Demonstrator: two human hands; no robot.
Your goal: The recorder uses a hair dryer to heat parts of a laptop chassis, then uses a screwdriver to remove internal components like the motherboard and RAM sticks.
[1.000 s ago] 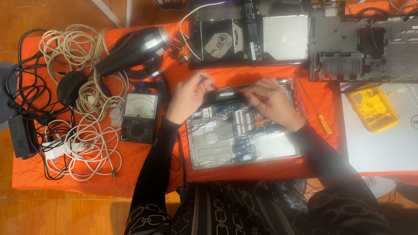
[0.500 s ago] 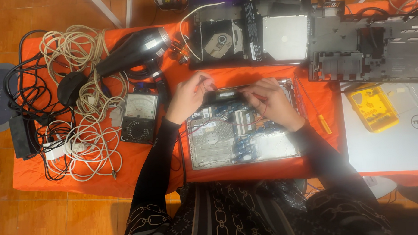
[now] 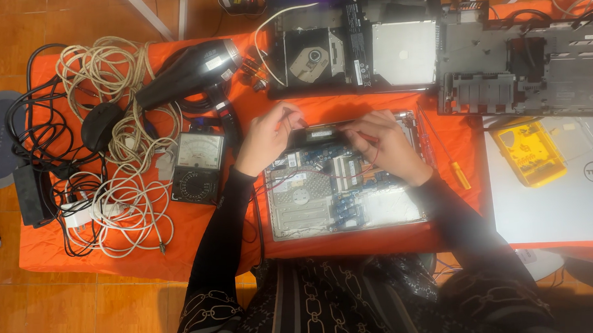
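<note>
Two bare hands work over an opened laptop base (image 3: pixel 340 191) lying near the front edge of the desk (image 3: pixel 115 238), which is covered in orange cloth. Left hand (image 3: pixel 266 138) sits at the back left corner of the base, fingers curled and pinching the left end of a long black battery bar (image 3: pixel 321 134) that runs along the base's back edge. Right hand (image 3: pixel 388 147) rests on the right part of that bar, fingers bent down onto it; whether they grip it or just press cannot be told. Thin red wires (image 3: pixel 339 178) cross the exposed circuit board just below the right hand. Both sleeves are dark.

Analog multimeter (image 3: pixel 198 168) lies just left of the left forearm. Black hair dryer (image 3: pixel 188 75) lies toward the back left of the desk, partly over a heap of tangled white and beige cables (image 3: pixel 123 192) that fills the left side. Black mouse (image 3: pixel 101 124) sits among those cables. Second dismantled laptop (image 3: pixel 355 46) with its disc drive exposed lies at the back edge, middle. Stripped black chassis (image 3: pixel 530 73) sits at the back right corner. Yellow screwdriver bit case (image 3: pixel 527 153) rests on a closed silver laptop (image 3: pixel 547 204) at the right edge. Screwdriver with yellow handle (image 3: pixel 448 158) lies on the cloth just right of the base, near the right wrist.
</note>
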